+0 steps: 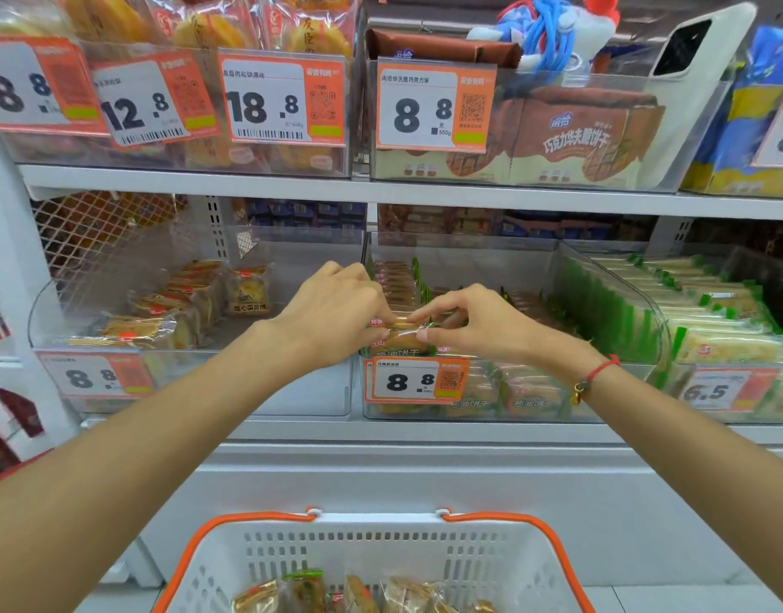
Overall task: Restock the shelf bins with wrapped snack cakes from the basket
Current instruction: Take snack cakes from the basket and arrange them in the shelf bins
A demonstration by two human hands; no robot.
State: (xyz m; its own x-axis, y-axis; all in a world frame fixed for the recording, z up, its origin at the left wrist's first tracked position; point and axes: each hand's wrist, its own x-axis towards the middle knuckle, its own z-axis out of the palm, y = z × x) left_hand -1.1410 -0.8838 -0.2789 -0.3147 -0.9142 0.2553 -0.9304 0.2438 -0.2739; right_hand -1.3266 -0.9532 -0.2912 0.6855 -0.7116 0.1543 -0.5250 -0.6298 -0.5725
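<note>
While your left hand (336,314) and right hand (465,323) both pinch one wrapped snack cake (403,331) over the near-left corner of the middle bin (513,258), seat it upright w/ the row, label facing you, then reach back to the basket (372,555).

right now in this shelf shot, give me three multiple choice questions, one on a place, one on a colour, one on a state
1. Where is the basket?
A. below the hands
B. on the top shelf
C. inside a bin

2. What colour are the basket's handles?
A. blue
B. orange
C. green

3. What are the hands doing?
A. hanging idle
B. both pinching one wrapped snack
C. lifting the basket

Answers:
1 A, it sits at the bottom of the view.
2 B, the handles are orange.
3 B, the left hand and right hand meet on the snack over the middle bin.
</note>
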